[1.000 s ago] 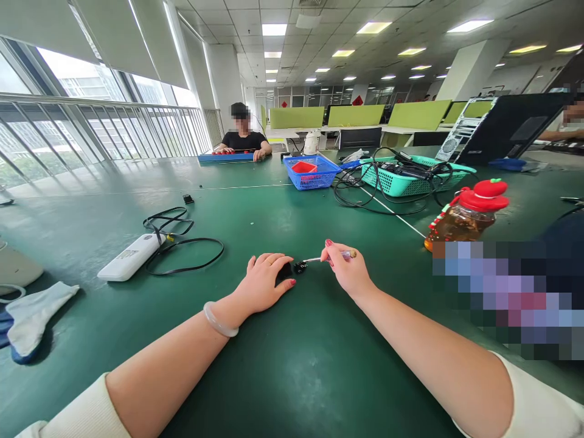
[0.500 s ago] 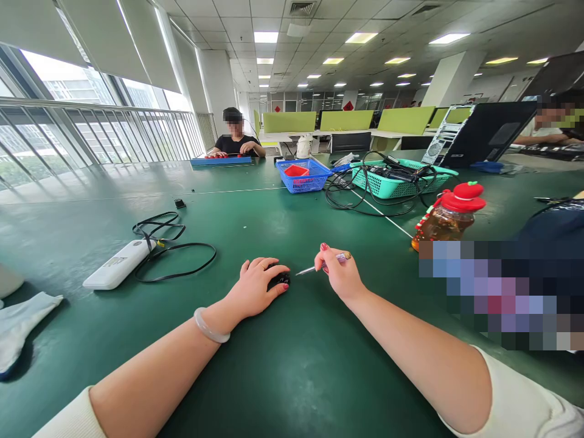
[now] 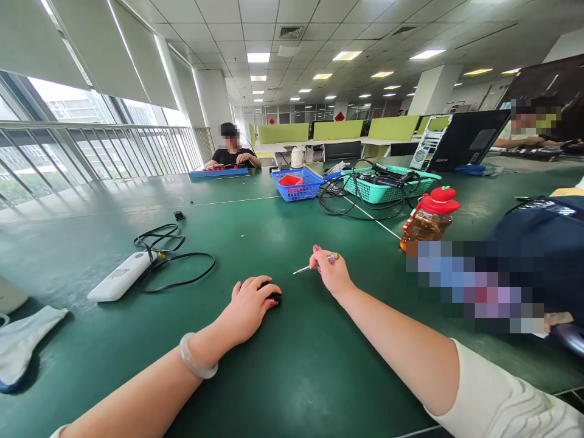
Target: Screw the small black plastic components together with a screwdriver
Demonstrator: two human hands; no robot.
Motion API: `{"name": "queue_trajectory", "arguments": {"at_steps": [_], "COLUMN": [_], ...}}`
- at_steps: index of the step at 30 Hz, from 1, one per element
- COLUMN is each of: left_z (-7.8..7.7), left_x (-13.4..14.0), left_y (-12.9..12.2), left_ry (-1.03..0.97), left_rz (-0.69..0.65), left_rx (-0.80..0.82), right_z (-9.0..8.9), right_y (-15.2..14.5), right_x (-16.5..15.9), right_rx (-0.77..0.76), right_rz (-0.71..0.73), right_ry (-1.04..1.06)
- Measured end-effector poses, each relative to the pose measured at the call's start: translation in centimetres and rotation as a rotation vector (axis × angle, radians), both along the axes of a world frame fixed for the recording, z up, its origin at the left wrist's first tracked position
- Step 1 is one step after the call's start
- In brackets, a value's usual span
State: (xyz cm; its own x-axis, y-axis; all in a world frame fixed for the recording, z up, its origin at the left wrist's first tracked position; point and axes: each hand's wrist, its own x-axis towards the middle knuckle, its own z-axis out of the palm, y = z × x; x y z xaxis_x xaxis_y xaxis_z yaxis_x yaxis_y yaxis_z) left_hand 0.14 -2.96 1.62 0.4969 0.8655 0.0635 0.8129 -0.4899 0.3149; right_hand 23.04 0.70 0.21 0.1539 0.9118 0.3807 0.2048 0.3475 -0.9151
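Screwdriver (image 3: 302, 270) between device (image 3: 122, 278), left, and bottle (image 3: 427, 227), right; baskets (image 3: 301, 194) behind.

Cannot identify the small glossy black object (image 3: 276, 298) just below centre, mostly covered by the bare left hand (image 3: 249, 304). Cannot see the whole handle of the slim metal-shafted tool (image 3: 303, 269), partly inside the bare right hand (image 3: 333, 272). Cut off at lower left: pale cloth with blue edging (image 3: 28, 344). Pixelated at lower right: multicoloured patch (image 3: 469, 283) beside dark navy fabric (image 3: 542, 243).
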Motion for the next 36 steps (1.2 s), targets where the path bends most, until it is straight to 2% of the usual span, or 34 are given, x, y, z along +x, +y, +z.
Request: {"name": "queue_trajectory", "arguments": {"at_steps": [5, 11, 14, 16, 21, 25, 27, 30, 36], "left_z": [-0.4, -0.8, -0.2, 0.5, 2.3, 1.9, 1.4, 1.1, 0.9], "left_x": [-5.2, -15.2, -19.4, -21.3, -22.2, -21.6, -21.6, -22.0, -22.8], "left_y": [-1.7, -2.7, -2.9, -3.1, -4.0, -4.2, -4.1, -3.9, -3.4], "left_ry": [0.011, 0.04, 0.003, -0.124, -0.49, -0.776, -0.776, -0.678, -0.47], "left_rz": [0.024, 0.124, 0.198, 0.256, 0.556, 0.684, 0.725, 0.741, 0.636], "left_rx": [0.022, 0.07, 0.103, 0.131, 0.07, 0.041, 0.027, 0.052, 0.236], "right_z": [0.0, 0.0, 0.0, -0.1, -0.2, -0.3, -0.4, -0.4, -0.2], "right_y": [-0.1, -0.3, -0.4, -0.4, -0.3, -0.3, -0.3, -0.2, -0.3], "right_x": [-0.2, -0.4, -0.4, -0.3, -0.2, -0.1, -0.1, -0.1, 0.0], "right_rx": [-0.012, -0.017, -0.024, -0.032, -0.04, -0.039, -0.038, -0.04, -0.037], "right_rz": [0.025, 0.042, 0.049, 0.045, 0.023, 0.026, 0.028, 0.026, 0.014], "right_ry": [0.019, 0.018, 0.016, 0.022, 0.037, 0.026, 0.017, 0.01, 0.005]}}
